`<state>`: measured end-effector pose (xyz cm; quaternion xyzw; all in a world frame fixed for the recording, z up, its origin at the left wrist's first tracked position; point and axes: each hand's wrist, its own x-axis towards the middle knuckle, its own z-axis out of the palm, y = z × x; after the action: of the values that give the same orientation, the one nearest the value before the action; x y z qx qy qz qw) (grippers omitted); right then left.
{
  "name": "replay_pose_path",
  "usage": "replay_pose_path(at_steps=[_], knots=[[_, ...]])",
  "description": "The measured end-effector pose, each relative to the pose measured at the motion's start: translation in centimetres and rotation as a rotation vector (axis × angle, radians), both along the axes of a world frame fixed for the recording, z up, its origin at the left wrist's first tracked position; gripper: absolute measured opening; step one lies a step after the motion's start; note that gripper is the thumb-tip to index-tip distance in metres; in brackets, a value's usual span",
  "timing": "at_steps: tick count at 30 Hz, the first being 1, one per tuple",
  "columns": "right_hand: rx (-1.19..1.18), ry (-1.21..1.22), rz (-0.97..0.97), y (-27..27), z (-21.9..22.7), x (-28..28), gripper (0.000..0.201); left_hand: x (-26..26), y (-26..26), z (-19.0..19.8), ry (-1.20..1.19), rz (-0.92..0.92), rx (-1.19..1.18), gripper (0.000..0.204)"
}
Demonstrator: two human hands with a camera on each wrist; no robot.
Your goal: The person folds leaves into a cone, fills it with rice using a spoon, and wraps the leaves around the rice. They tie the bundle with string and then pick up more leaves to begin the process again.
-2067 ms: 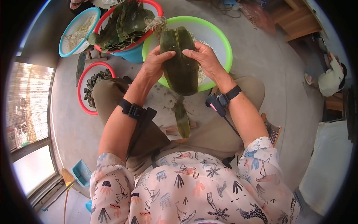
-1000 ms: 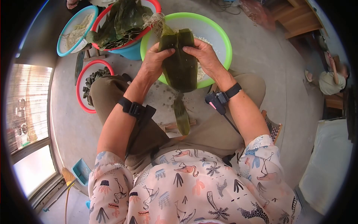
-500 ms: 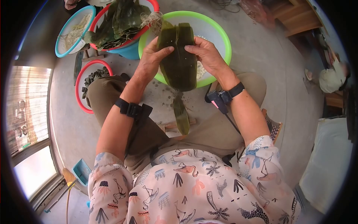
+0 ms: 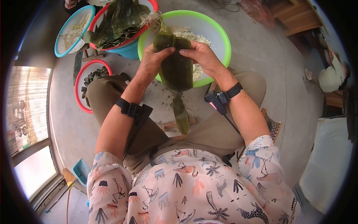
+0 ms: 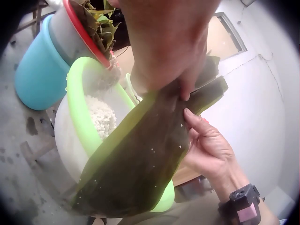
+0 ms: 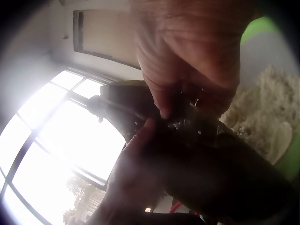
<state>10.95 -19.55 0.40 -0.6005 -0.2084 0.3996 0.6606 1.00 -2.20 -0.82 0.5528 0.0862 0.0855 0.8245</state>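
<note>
Both hands hold overlapping dark green wrapping leaves (image 4: pixel 176 72) spread flat over the near side of a green-rimmed basin (image 4: pixel 226 44). My left hand (image 4: pixel 152 59) pinches their left edge, thumb on top and fingers underneath. On the right edge, my right hand (image 4: pixel 205 56) pinches in the same way. The two thumbs lie close together near the middle, seen also in the left wrist view. White rice (image 5: pixel 101 115) heaps in the basin, and a few grains stick to the leaves. The fingers beneath the leaves are mostly hidden.
A red-rimmed tub of leaves (image 4: pixel 125 26) stands beyond the left hand, with string (image 4: pixel 152 18) at its edge. Left of it is a blue-rimmed basin (image 4: pixel 59 44). A red-rimmed basin (image 4: pixel 79 80) holds dark wrapped bundles. One loose leaf (image 4: pixel 181 117) lies between the knees.
The leaves' far end has dropped lower in the head view, uncovering more rice behind it. Both hands have shifted slightly left, with the thumbs closer together. Both keep their pinch.
</note>
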Motion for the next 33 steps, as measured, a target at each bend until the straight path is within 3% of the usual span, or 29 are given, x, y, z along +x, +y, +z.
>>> replay_pose_path(at_steps=[4,6,20,26,33], knots=[[-0.025,0.085,-0.021,-0.2,-0.3,0.3,0.016,-0.2,0.2,0.3,0.009,-0.026,0.117,0.023],[-0.029,0.108,-0.016,-0.3,-0.4,0.4,0.016,0.0,0.3,0.0,-0.154,-0.011,0.352,0.020],[0.084,0.186,0.050,-0.7,-0.5,0.8,0.015,-0.2,0.4,0.2,-0.324,-0.048,0.643,0.024],[0.147,0.374,0.080,-1.3,-0.6,1.1,0.019,-1.0,0.1,1.8,-0.341,-0.063,0.753,0.030],[0.138,0.510,0.144,-1.9,1.0,1.7,0.040,-1.0,0.5,1.6,-0.376,-0.029,0.862,0.031]])
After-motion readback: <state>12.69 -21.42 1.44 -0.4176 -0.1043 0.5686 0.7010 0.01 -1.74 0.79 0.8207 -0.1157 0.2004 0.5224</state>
